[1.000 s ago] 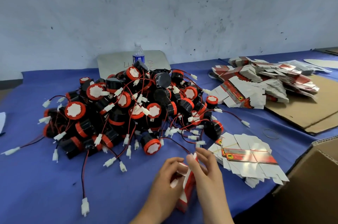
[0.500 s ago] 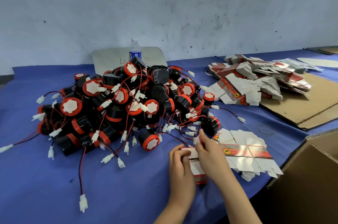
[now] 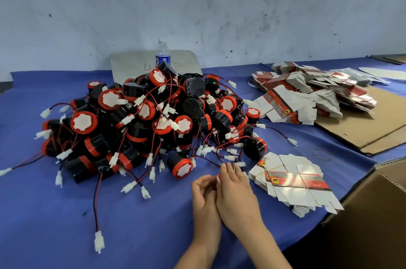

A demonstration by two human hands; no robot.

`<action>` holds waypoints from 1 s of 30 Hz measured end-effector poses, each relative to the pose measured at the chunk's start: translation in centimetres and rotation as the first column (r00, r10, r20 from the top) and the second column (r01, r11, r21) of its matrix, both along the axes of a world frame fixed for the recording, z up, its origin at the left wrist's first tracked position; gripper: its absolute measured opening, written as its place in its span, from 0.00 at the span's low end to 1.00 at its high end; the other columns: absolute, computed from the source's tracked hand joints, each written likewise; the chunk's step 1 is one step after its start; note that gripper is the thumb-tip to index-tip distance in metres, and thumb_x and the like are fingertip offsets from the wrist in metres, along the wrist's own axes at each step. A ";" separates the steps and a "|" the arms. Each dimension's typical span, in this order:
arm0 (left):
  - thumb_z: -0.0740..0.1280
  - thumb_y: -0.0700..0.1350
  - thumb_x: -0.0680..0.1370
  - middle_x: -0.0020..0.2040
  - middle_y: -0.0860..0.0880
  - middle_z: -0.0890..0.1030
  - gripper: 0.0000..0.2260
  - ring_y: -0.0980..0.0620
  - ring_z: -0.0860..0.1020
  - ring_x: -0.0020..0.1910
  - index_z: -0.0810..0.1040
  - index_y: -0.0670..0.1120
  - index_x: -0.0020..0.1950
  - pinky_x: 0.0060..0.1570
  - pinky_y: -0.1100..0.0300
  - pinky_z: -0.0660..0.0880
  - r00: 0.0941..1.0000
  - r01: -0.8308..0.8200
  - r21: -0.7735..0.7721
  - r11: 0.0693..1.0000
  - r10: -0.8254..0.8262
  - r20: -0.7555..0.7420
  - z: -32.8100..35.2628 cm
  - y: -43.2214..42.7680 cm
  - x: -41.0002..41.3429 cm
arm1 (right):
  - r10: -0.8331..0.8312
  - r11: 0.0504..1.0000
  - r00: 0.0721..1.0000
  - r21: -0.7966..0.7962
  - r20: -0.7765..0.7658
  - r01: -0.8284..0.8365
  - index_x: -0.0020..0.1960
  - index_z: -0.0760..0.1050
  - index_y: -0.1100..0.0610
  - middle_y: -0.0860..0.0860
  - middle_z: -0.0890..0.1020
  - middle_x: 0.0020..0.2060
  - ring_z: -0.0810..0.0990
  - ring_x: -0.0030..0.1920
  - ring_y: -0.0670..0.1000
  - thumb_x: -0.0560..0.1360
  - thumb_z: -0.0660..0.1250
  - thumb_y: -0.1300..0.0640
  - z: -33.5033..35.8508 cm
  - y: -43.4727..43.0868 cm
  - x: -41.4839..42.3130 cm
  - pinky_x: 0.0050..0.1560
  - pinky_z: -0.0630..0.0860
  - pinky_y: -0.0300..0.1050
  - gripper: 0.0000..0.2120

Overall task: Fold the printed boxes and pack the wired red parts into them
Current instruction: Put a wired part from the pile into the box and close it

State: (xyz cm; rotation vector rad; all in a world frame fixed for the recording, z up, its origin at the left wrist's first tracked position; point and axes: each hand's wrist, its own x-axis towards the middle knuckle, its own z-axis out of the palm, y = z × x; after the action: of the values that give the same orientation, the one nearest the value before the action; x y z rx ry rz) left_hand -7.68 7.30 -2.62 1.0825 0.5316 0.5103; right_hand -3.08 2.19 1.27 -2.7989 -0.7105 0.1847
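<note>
A big pile of wired red parts [image 3: 153, 119], black bodies with red-and-white caps and white plugs, covers the middle of the blue cloth. My left hand [image 3: 205, 198] and my right hand [image 3: 236, 194] are pressed together just in front of the pile. Between them they hold a printed box [image 3: 218, 177]; only a red sliver of it shows between the fingers. My left fingers curl round it and my right hand covers it from the right. A stack of flat printed boxes [image 3: 294, 183] lies right beside my right hand.
A larger heap of flat boxes [image 3: 307, 95] lies at the back right, partly on a cardboard sheet [image 3: 373, 134]. An open cardboard carton [image 3: 373, 213] stands at the table's right front edge. A water bottle [image 3: 163, 54] and a grey board [image 3: 131, 64] stand against the wall. A rubber band [image 3: 321, 154] lies on the cloth.
The hands have closed in around the box, which showed more clearly before and is now almost hidden. They have shifted slightly forward toward the pile.
</note>
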 end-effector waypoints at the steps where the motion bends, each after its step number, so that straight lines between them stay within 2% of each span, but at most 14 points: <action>1: 0.58 0.34 0.81 0.53 0.48 0.82 0.11 0.52 0.81 0.53 0.74 0.48 0.55 0.50 0.60 0.76 1.000 -0.001 -0.010 1.000 0.001 0.002 0.0 0.1 0.0 | 0.011 1.000 1.000 -0.020 0.014 -0.011 0.78 0.43 0.58 0.53 0.46 0.78 0.40 0.77 0.52 0.83 0.45 0.54 -0.1 0.0 -0.1 0.75 0.39 0.46 0.25; 7: 0.58 0.34 0.81 0.52 0.44 0.83 0.10 0.46 0.81 0.53 0.75 0.44 0.55 0.55 0.50 0.77 0.999 0.010 -0.044 0.999 -0.008 0.039 0.1 0.1 -0.1 | 0.089 0.992 0.996 -0.085 0.006 -0.088 0.78 0.38 0.55 0.49 0.40 0.78 0.34 0.76 0.48 0.83 0.41 0.47 -0.4 -0.5 -0.1 0.74 0.33 0.51 0.27; 9: 0.57 0.33 0.81 0.51 0.43 0.83 0.09 0.46 0.82 0.51 0.75 0.42 0.55 0.50 0.54 0.79 0.998 0.005 -0.093 0.996 0.001 0.059 0.2 0.1 -0.1 | 0.099 0.990 0.995 -0.101 -0.009 -0.099 0.78 0.36 0.55 0.49 0.37 0.77 0.31 0.75 0.48 0.82 0.40 0.44 -0.5 -0.5 -0.1 0.72 0.30 0.54 0.29; 14: 0.56 0.32 0.80 0.48 0.45 0.84 0.10 0.52 0.83 0.45 0.75 0.41 0.53 0.41 0.64 0.79 0.995 -0.018 -0.227 0.974 0.039 0.090 0.4 0.4 -0.4 | 0.093 0.988 0.992 -0.134 0.082 -0.082 0.77 0.34 0.56 0.51 0.36 0.77 0.31 0.75 0.51 0.81 0.40 0.43 -1.2 -0.1 -0.4 0.72 0.30 0.58 0.31; 17: 0.56 0.29 0.79 0.51 0.44 0.83 0.12 0.50 0.83 0.49 0.76 0.42 0.53 0.45 0.62 0.79 0.995 0.015 -0.199 0.980 0.004 0.097 0.5 0.3 -0.3 | 0.130 0.991 0.987 -0.052 0.092 -0.126 0.78 0.39 0.55 0.49 0.42 0.78 0.38 0.77 0.49 0.81 0.44 0.46 -1.4 -0.5 -0.2 0.75 0.38 0.53 0.30; 19: 0.54 0.26 0.78 0.56 0.42 0.80 0.17 0.47 0.79 0.56 0.75 0.43 0.55 0.55 0.57 0.76 0.996 0.041 -0.070 0.997 -0.035 0.084 0.5 0.2 -0.2 | 0.124 0.974 0.980 0.172 0.155 -0.150 0.78 0.55 0.52 0.46 0.57 0.77 0.52 0.76 0.46 0.81 0.53 0.51 -1.4 -1.6 0.0 0.74 0.54 0.45 0.26; 20: 0.54 0.24 0.77 0.57 0.43 0.80 0.20 0.46 0.77 0.58 0.75 0.44 0.56 0.58 0.58 0.74 0.995 0.063 0.035 0.997 -0.066 0.071 0.5 0.1 -0.3 | 0.074 0.925 0.983 0.356 0.169 -0.131 0.74 0.65 0.51 0.45 0.67 0.73 0.61 0.73 0.45 0.80 0.57 0.53 -1.4 -2.3 0.0 0.70 0.62 0.42 0.22; 21: 0.55 0.23 0.76 0.58 0.46 0.79 0.22 0.48 0.76 0.60 0.75 0.47 0.57 0.59 0.61 0.73 0.992 0.099 0.150 0.984 -0.109 0.064 0.4 0.1 -0.6 | 0.018 0.830 0.991 0.551 0.134 -0.090 0.67 0.73 0.51 0.45 0.76 0.66 0.71 0.68 0.44 0.79 0.62 0.56 -1.1 -3.0 -0.1 0.65 0.70 0.41 0.17; 22: 0.57 0.24 0.76 0.60 0.50 0.78 0.23 0.52 0.76 0.62 0.74 0.50 0.60 0.59 0.65 0.72 0.983 0.148 0.253 0.956 -0.171 0.070 0.3 0.2 -1.0 | -0.016 0.687 0.999 0.727 0.038 -0.017 0.59 0.79 0.52 0.44 0.82 0.57 0.77 0.60 0.44 0.78 0.64 0.61 -0.8 -3.7 -0.2 0.58 0.74 0.39 0.13; 23: 0.61 0.27 0.76 0.63 0.53 0.76 0.23 0.57 0.74 0.64 0.71 0.52 0.63 0.60 0.67 0.71 0.963 0.212 0.331 0.920 -0.253 0.087 0.1 0.4 -1.4 | -0.011 0.538 0.996 0.839 -0.090 0.082 0.52 0.82 0.53 0.45 0.84 0.50 0.81 0.54 0.45 0.77 0.64 0.66 -0.5 -4.5 -0.1 0.52 0.76 0.37 0.12; 25: 0.71 0.36 0.74 0.67 0.61 0.73 0.30 0.62 0.72 0.66 0.65 0.54 0.70 0.61 0.66 0.71 0.882 0.395 0.412 0.821 -0.464 0.080 -0.2 1.2 -2.2 | 0.067 0.330 0.942 0.898 -0.329 0.291 0.40 0.84 0.57 0.50 0.86 0.46 0.83 0.50 0.50 0.75 0.60 0.73 -0.2 -5.8 0.0 0.47 0.78 0.40 0.17; 26: 0.75 0.40 0.71 0.67 0.64 0.72 0.34 0.61 0.72 0.66 0.62 0.55 0.72 0.61 0.65 0.72 0.825 0.493 0.438 0.752 -0.564 0.040 -0.3 1.6 -2.5 | 0.130 0.277 0.891 0.878 -0.436 0.389 0.36 0.83 0.59 0.53 0.86 0.45 0.83 0.49 0.53 0.75 0.60 0.73 -0.2 -6.3 -0.1 0.46 0.79 0.43 0.17; 28: 0.79 0.46 0.67 0.65 0.66 0.73 0.38 0.60 0.74 0.64 0.63 0.58 0.71 0.58 0.61 0.75 0.746 0.603 0.503 0.618 -0.660 -0.084 0.0 2.4 -2.9 | 0.255 0.272 0.767 0.805 -0.588 0.527 0.33 0.80 0.61 0.58 0.84 0.40 0.83 0.42 0.55 0.75 0.60 0.70 -0.5 -6.7 -0.7 0.40 0.79 0.45 0.16; 30: 0.80 0.47 0.64 0.61 0.61 0.77 0.36 0.56 0.78 0.60 0.68 0.58 0.68 0.56 0.59 0.77 0.746 0.610 0.544 0.576 -0.648 -0.151 0.5 2.8 -3.1 | 0.277 0.296 0.715 0.765 -0.642 0.572 0.33 0.78 0.61 0.59 0.80 0.35 0.80 0.36 0.54 0.75 0.61 0.65 -1.0 -6.7 -1.0 0.35 0.77 0.43 0.14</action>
State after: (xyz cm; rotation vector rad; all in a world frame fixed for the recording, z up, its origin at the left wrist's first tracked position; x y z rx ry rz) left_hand -10.78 10.14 -2.16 1.7266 -0.1238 0.0410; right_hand -4.11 -4.47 0.31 -1.3560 -0.1504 0.5238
